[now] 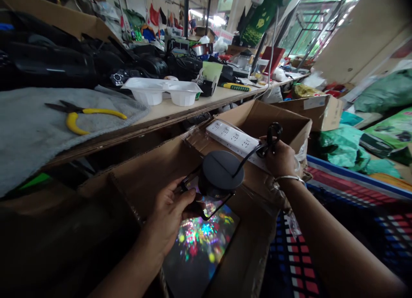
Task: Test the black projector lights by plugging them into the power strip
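Note:
My left hand [175,206] is closed on the black bracket of a round black projector lamp [222,173], held over an open cardboard box. Its dark cap faces up, and coloured light spots [202,233] fall on a flat grey panel inside the box below. From the lamp a black power cord [247,158] runs to my right hand [280,158], which is closed around its looped part. That hand is at the right end of a white power strip [233,137]. Whether the plug sits in a socket is hidden by my fingers.
On the workbench lie yellow-handled pliers [86,113], a white plastic tray [164,90] and a yellow-green utility knife [236,87]. The cardboard box [151,161] stands against the bench edge. A blue and red plastic crate [337,178] is at right.

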